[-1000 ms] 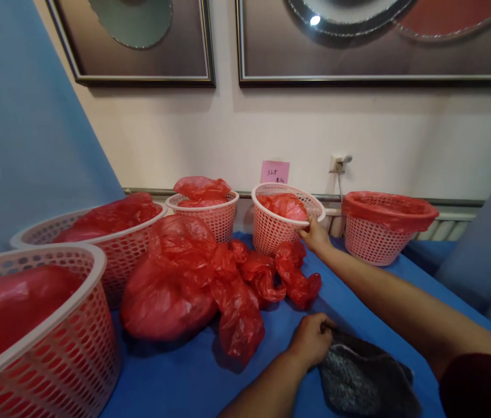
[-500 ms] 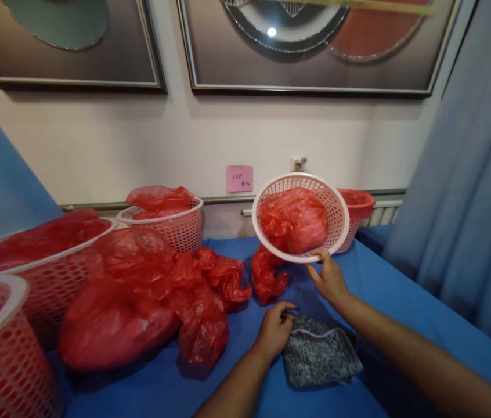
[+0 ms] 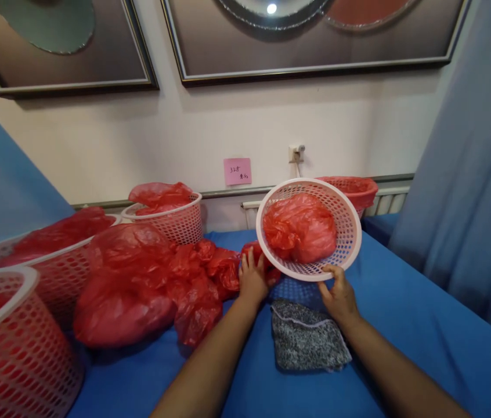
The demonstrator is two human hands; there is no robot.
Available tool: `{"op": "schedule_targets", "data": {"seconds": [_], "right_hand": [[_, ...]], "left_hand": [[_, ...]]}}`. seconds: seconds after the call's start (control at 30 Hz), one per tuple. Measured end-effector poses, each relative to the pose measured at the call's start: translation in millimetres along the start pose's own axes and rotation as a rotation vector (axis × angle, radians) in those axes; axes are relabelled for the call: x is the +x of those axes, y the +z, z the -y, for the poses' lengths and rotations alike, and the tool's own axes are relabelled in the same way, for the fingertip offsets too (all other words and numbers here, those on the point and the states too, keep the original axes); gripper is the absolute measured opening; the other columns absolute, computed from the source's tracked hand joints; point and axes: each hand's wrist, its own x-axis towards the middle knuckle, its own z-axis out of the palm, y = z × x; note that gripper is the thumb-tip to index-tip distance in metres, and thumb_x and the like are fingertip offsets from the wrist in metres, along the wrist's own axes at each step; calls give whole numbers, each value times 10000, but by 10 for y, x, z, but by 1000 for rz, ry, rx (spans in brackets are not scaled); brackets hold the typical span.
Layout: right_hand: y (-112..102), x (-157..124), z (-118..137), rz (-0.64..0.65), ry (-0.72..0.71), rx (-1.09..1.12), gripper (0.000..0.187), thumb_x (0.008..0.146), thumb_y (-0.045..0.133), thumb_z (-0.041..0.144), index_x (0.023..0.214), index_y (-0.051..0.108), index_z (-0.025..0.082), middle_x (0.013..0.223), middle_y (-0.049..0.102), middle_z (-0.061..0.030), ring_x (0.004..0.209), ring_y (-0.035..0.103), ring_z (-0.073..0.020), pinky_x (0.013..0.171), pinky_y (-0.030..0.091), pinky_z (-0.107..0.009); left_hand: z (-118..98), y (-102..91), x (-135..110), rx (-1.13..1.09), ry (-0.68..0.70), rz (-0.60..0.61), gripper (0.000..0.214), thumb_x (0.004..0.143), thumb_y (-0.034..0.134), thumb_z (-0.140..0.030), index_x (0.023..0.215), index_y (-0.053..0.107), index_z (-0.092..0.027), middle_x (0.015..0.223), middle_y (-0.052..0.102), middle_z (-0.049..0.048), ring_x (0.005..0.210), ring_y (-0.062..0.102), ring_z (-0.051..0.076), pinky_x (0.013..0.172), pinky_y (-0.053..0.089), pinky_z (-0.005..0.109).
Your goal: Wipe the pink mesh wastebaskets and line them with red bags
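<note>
My right hand (image 3: 336, 293) is closed on the near rim of a pale pink plastic basket (image 3: 352, 232), which is tilted so its inside faces me. A crumpled red plastic bag (image 3: 300, 229) lies inside it. Just left of the basket, my left hand (image 3: 254, 276) reaches forward with its fingers apart, against a loose red plastic bag (image 3: 274, 274) partly hidden by the hand and basket. A folded dark grey speckled cloth (image 3: 309, 339) with a light edge lies on the blue-covered surface (image 3: 419, 313) between my forearms.
A large pile of red plastic bags (image 3: 127, 296) spreads over the left side. Pink baskets with red bags stand around it: one at front left (image 3: 23, 342) and one at the back (image 3: 184, 223). Another red-lined basket (image 3: 361, 194) is behind the tilted one. A curtain (image 3: 467, 203) hangs at right.
My left hand has left the grey cloth and moved forward to the loose red bag beside the basket. My right hand still holds the basket rim. The view has shifted slightly.
</note>
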Motion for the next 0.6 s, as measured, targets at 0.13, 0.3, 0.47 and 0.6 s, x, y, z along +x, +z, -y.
{"op": "schedule_targets", "data": {"seconds": [0.13, 0.3, 0.47, 0.6], "right_hand": [[-68, 10, -46, 4, 7, 6, 262, 925, 549, 402, 1113, 538, 220, 1042, 715, -105, 955, 709, -280, 848, 588, -429], [-111, 6, -37, 34, 28, 16, 263, 914, 556, 394, 1109, 543, 218, 1048, 718, -105, 934, 711, -274, 824, 589, -412], [-134, -11, -23, 55, 34, 17, 275, 908, 568, 405, 1111, 549, 221, 1029, 723, -96, 906, 716, -271, 803, 593, -404], [-125, -30, -18, 80, 14, -8, 260, 917, 558, 393, 1116, 544, 227, 1057, 721, -99, 947, 717, -278, 831, 595, -417]], "left_hand": [[80, -47, 207, 61, -49, 216, 661, 863, 739, -381, 1443, 522, -151, 1300, 658, 205, 1140, 683, 315, 925, 557, 405], [153, -446, 441, 132, -15, 184, 309, 961, 645, -397, 1154, 678, -158, 1115, 713, 86, 997, 701, 227, 866, 581, 401], [569, -1235, 741, 285, -64, -64, 302, 963, 568, -264, 1230, 665, -162, 1260, 646, 180, 1214, 632, 331, 980, 529, 433], [1031, -1575, 736, 354, -110, -131, 346, 982, 620, -338, 1270, 625, -147, 1299, 632, 138, 1168, 636, 287, 977, 549, 499]]}}
